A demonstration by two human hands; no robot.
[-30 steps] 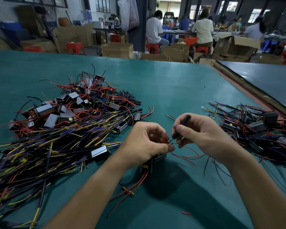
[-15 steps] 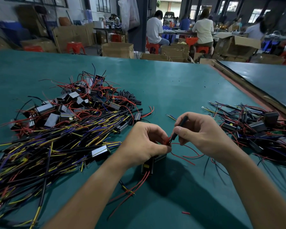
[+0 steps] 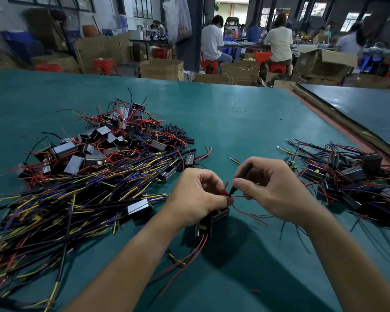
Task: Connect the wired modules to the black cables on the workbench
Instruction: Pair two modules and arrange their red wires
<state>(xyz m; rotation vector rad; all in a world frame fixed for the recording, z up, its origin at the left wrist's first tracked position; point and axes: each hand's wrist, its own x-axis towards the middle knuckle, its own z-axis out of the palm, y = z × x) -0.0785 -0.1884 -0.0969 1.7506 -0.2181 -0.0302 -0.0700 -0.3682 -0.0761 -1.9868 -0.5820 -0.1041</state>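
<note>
The green bench [image 3: 234, 122] fills the view. Seen from the hands, the biggest mass lies at nine o'clock: a heap of black cables [image 3: 65, 199] with yellow and purple cores. Loose wired modules [image 3: 92, 152] are piled on its far side toward ten o'clock and short black sleeves [image 3: 178, 134] at eleven, all within the left arm's reach, likely as stock. At three o'clock a smaller tangle [image 3: 347, 176] of modules and cables lies well apart, probably joined pieces kept clear of that stock. Between the heaps the left hand [image 3: 196, 197] has its fingers curled, and its grip pinches a red lead [image 3: 226, 188] at the fingertips. A dark module [image 3: 206, 224] sits under its palm, seemingly tucked there so the lead stays steady. The right hand [image 3: 273, 190], just beside it at three o'clock, has its grip closed on a black cable [image 3: 245, 171] between thumb and forefinger. The cable's low tip meets the red lead, angled as if to feed one into the other; whether they are joined yet I cannot tell
</note>
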